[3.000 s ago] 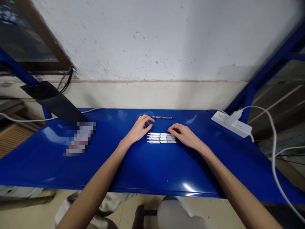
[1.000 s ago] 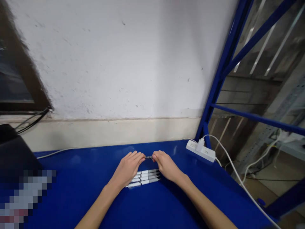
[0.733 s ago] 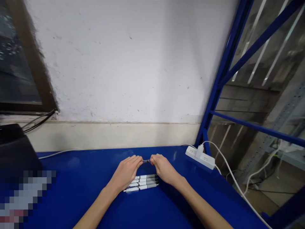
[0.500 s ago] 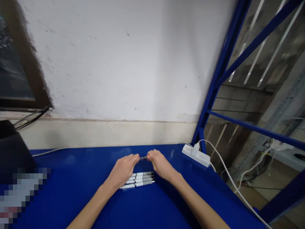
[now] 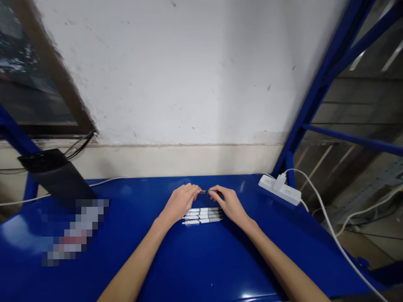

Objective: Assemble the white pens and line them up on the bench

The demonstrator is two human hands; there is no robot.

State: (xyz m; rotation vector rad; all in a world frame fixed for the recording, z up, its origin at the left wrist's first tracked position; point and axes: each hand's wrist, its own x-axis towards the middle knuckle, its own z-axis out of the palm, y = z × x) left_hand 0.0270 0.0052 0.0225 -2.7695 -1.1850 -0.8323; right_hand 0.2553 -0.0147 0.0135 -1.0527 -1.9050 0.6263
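A pen [image 5: 204,191] is held level between my two hands, and only a short dark and clear stretch of it shows. My left hand [image 5: 182,200] is closed round its left part, hiding it. With thumb and forefinger, my right hand [image 5: 227,202] pinches the right end. Just below my hands, several white pens [image 5: 203,216] with dark tips at the right lie side by side on the blue table [image 5: 189,260]. My left fingers cover part of the upper pens' left ends.
A white power strip [image 5: 279,189] with a plug and cable lies at the back right. On the left stands a dark box-like object [image 5: 59,176], with a pixelated item [image 5: 75,235] in front. Behind the table rises a white wall [image 5: 176,84]; a blue metal frame [image 5: 315,100] stands right.
The view has swung left, so things sit farther right in the picture. My right hand has gone from a closed fist grip to a fingertip pinch on the pen's end.
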